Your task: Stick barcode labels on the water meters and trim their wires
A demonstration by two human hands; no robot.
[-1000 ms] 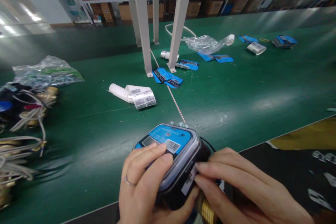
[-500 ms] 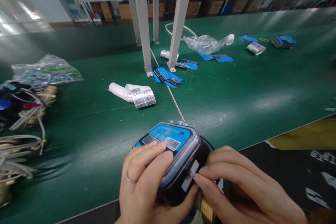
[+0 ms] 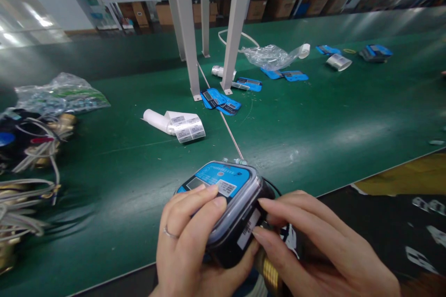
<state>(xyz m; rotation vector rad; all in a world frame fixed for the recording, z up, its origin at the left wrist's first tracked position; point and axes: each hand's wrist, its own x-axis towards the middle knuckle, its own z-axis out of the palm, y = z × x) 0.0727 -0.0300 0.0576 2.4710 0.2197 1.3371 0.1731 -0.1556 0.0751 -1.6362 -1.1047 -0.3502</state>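
Observation:
A black meter with a blue face and clear lid (image 3: 226, 195) is held over the near edge of the green table (image 3: 313, 116). My left hand (image 3: 184, 246) wraps round its left side, fingers lying on the lid, a ring on one finger. My right hand (image 3: 313, 246) presses fingertips on a white barcode sticker (image 3: 248, 229) on the meter's black side. A brass threaded fitting (image 3: 270, 276) shows under the meter between my hands.
A roll of white barcode labels (image 3: 177, 125) lies ahead. Blue face plates (image 3: 219, 100) sit by white frame legs (image 3: 188, 32). More meters with grey cables (image 3: 28, 167) pile up at the left beside a plastic bag (image 3: 59, 95). Cartons fill shelves behind.
The meter has tilted and shifted slightly left and towards me. My right fingers have slid along the sticker on its side. Both hands keep their hold.

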